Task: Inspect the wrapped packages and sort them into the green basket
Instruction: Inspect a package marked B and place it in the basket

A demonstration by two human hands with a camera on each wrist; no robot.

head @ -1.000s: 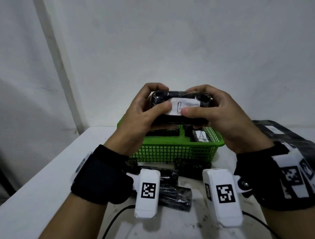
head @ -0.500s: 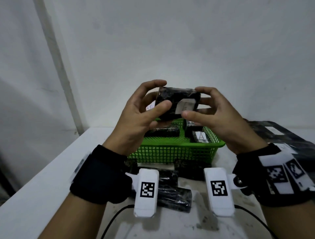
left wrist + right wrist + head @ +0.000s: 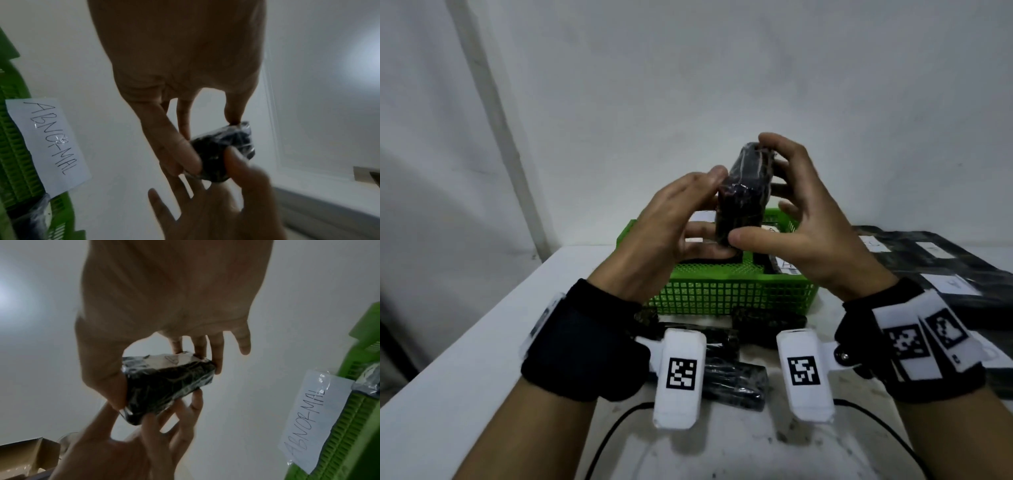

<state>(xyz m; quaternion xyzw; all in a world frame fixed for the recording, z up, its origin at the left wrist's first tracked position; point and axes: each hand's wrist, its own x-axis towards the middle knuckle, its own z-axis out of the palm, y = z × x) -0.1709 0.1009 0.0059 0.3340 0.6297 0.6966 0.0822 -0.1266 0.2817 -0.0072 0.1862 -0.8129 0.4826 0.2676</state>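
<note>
At frame centre, a black wrapped package (image 3: 743, 195) is held on end above the green basket (image 3: 729, 291), pinched between the left hand (image 3: 671, 226) and right hand (image 3: 801, 219).

Left hand (image 3: 667, 219) and right hand (image 3: 801, 219) raised together; fingers (image 3: 774, 144) of both pinch one package (image 3: 743, 192).

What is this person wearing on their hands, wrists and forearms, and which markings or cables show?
Both hands, left hand and right hand, are bare, and so are the forearms, with no sleeves. Each wrist carries a black wrist wrap with a white camera box bearing a black-and-white square code. The right wrap also has white code patches. A thin black cable trails below each box.
</note>
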